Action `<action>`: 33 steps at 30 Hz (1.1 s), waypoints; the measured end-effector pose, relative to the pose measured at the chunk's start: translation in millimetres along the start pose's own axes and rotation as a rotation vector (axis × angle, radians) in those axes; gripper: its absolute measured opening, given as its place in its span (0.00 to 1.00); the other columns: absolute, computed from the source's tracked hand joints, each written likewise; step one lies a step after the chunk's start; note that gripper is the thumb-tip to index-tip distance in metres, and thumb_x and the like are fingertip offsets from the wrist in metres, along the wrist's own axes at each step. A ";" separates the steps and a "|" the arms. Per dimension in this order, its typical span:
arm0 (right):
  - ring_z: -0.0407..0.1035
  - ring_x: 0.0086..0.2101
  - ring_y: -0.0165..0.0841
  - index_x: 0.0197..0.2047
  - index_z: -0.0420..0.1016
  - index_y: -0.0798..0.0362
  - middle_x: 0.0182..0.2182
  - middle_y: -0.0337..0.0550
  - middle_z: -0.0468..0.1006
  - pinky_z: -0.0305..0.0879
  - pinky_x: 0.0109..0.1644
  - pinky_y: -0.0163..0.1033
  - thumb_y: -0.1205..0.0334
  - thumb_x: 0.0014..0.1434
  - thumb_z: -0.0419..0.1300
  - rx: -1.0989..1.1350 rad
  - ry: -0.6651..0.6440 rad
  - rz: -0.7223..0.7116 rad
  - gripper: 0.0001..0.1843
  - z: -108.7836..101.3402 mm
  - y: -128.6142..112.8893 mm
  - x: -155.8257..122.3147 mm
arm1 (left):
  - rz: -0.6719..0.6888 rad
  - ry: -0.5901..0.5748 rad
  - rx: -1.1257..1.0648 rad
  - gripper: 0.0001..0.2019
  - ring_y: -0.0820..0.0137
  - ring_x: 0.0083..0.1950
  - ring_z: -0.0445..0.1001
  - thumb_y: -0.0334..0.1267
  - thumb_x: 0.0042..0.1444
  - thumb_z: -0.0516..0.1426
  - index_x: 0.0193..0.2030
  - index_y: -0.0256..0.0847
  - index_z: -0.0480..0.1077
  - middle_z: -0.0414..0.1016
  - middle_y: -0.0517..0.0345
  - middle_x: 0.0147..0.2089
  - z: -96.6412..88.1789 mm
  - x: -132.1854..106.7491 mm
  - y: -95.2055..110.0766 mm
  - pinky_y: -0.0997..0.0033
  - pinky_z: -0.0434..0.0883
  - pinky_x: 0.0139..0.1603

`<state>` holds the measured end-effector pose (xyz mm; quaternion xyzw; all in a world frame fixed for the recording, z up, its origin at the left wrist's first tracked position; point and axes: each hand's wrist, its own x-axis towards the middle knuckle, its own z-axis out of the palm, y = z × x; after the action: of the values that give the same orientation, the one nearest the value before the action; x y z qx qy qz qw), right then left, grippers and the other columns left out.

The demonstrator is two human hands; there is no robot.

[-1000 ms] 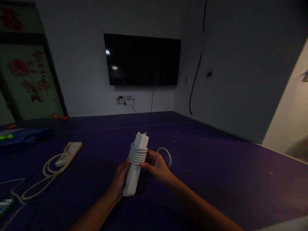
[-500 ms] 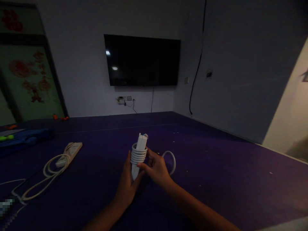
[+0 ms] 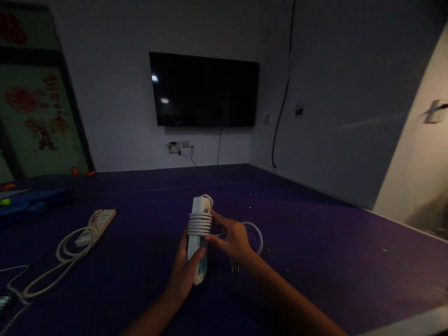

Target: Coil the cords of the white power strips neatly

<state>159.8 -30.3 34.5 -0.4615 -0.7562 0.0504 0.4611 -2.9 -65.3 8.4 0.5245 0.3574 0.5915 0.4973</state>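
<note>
A white power strip (image 3: 196, 243) stands tilted up in front of me, with my left hand (image 3: 182, 275) wrapped round its lower part. Several turns of its white cord (image 3: 199, 225) circle the upper half of the strip. My right hand (image 3: 234, 239) is closed on the cord beside these turns, thumb and fingertips at their right edge. Beyond this hand a loose loop of cord curves out to the right. The plug (image 3: 235, 267) hangs below the right hand, its metal prongs showing. Part of the strip's socket face is visible near my left thumb.
To the left, another power strip (image 3: 101, 224) lies on the purple surface (image 3: 308, 270), its cream cord in loose loops. Blue cloth (image 3: 42, 201) is at the far left. A television (image 3: 206, 91) hangs on the wall, and a black cable (image 3: 283, 107) runs down the right wall.
The strip has turned in my left hand, so its socket face now shows. My right hand has shifted slightly right with the cord, and the plug has come into view below it.
</note>
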 end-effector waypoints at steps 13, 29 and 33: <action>0.71 0.33 0.35 0.35 0.76 0.58 0.30 0.44 0.78 0.67 0.38 0.39 0.40 0.47 0.61 0.800 -0.230 0.113 0.27 21.1 -2.2 3.5 | -0.304 -0.100 -0.281 0.34 0.65 0.25 0.75 0.47 0.47 0.60 0.60 0.44 0.54 0.75 0.57 0.29 -3.1 -4.2 10.9 0.65 0.72 0.27; 0.70 0.24 0.33 0.32 0.76 0.55 0.25 0.44 0.78 0.55 0.26 0.34 0.43 0.50 0.60 0.081 -0.047 0.137 0.21 19.1 -14.2 -8.3 | 0.262 0.094 0.419 0.46 0.53 0.64 0.54 0.36 0.38 0.65 0.65 0.44 0.50 0.58 0.45 0.62 -1.5 -2.1 -1.4 0.52 0.52 0.62; 0.68 0.23 0.32 0.28 0.76 0.55 0.23 0.44 0.77 0.51 0.26 0.34 0.39 0.49 0.58 -0.044 -0.053 0.113 0.25 16.2 -13.4 -7.2 | 0.243 0.076 0.399 0.42 0.56 0.63 0.57 0.34 0.42 0.62 0.65 0.44 0.51 0.60 0.46 0.61 -2.8 -1.3 -0.9 0.55 0.53 0.62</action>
<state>140.1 -37.6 27.4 -0.5121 -0.7418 0.0719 0.4271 -5.4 -66.0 6.7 0.6288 0.4199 0.5840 0.2953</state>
